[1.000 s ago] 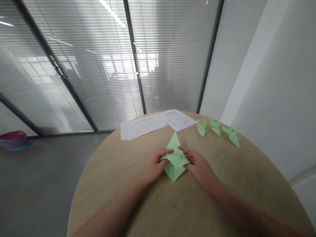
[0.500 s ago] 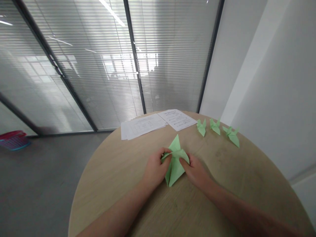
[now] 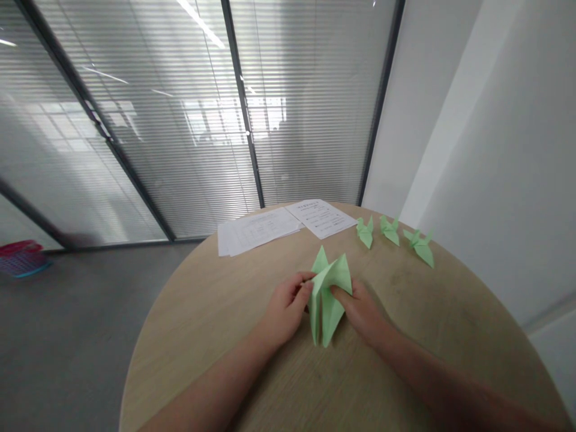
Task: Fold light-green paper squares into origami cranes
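Between my two hands is a partly folded sheet of light green origami paper [image 3: 332,312], its upper flaps spread apart and two long points hanging toward me. My left hand [image 3: 290,301] pinches its left edge between thumb and fingers. On the other side my right hand [image 3: 360,306] grips the right flap, the thumb pressed into the fold in front and the other fingers hidden behind the paper. Beyond my right hand three folded green paper cranes stand in a row: a left one [image 3: 365,233], a middle one [image 3: 389,230] and a right one [image 3: 421,247].
Printed white sheets [image 3: 263,228] overlap at the far side of the round wooden table [image 3: 198,324], with another printed page [image 3: 320,217] beside them. A pink and blue basket [image 3: 23,259] sits on the grey floor at left. Glass panels with blinds stand behind the table.
The paper's upper flaps have opened out and its right flap now points upward. Both hands have shifted slightly to the right with it, still gripping its sides.
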### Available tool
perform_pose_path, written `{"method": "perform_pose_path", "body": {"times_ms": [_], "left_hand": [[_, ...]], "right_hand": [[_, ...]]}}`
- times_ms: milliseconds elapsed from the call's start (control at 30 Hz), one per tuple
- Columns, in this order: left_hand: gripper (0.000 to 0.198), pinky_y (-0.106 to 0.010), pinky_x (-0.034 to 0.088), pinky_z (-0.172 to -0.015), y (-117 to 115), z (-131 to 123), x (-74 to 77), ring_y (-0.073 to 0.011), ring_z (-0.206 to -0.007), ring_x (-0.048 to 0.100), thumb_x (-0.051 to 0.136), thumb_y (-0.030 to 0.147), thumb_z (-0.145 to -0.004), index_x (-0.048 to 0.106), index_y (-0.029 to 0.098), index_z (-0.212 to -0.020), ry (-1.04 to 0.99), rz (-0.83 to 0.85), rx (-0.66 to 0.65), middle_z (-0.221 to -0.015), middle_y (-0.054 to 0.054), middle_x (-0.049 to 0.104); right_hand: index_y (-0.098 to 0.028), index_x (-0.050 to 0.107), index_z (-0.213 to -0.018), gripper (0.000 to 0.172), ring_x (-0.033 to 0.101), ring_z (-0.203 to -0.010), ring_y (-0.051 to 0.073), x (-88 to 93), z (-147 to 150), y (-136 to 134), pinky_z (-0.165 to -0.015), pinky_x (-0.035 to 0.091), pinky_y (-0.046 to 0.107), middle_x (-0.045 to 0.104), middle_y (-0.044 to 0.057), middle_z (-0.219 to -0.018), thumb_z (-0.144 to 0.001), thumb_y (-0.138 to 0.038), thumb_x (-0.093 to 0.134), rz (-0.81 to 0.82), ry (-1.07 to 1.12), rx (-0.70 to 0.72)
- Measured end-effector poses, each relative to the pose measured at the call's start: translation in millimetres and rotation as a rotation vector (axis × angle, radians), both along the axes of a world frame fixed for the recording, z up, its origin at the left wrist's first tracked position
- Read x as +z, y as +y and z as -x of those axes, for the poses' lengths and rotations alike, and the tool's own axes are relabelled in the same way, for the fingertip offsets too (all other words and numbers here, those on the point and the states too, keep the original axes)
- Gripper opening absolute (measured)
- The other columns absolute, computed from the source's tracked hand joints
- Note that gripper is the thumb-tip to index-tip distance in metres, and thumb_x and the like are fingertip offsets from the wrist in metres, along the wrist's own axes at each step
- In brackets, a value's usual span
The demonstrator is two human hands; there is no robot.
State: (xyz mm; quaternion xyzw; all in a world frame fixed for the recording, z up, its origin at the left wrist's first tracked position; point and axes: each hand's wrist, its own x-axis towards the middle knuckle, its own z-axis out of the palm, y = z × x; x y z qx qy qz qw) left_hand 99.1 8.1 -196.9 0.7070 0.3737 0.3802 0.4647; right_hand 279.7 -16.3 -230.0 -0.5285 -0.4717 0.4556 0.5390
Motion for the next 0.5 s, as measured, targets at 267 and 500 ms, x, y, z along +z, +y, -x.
{"method": "perform_pose_path", "body": {"times_ms": [267,500], "left_hand": [[0.028,-0.034,0.053,-0.084,6.8,1.9,-3.1,-0.0234,-0.092,0.068,0.056,0.035,-0.096,0.071,0.018,-0.112,0.064,-0.089,0.128,-0.098,-0.006,0.075],[0.039,-0.034,0.054,-0.077,12.4,2.6,-7.1,-0.0245,-0.088,0.07,0.054,0.042,-0.098,0.07,0.017,-0.122,-0.022,-0.018,0.148,-0.101,-0.009,0.077]], "right_hand": [[-0.026,0.074,-0.106,0.036,0.069,-0.082,0.025,1.8,7.2,-11.0,-0.073,0.056,0.036,0.075,0.006,-0.094,-0.085,-0.055,0.069,-0.095,0.125,0.176],[-0.026,0.049,-0.147,0.07,0.071,-0.078,0.023,-11.2,9.5,-2.6,-0.061,0.056,0.032,0.074,0.008,-0.102,-0.093,-0.072,0.049,-0.058,0.311,0.188]]}}
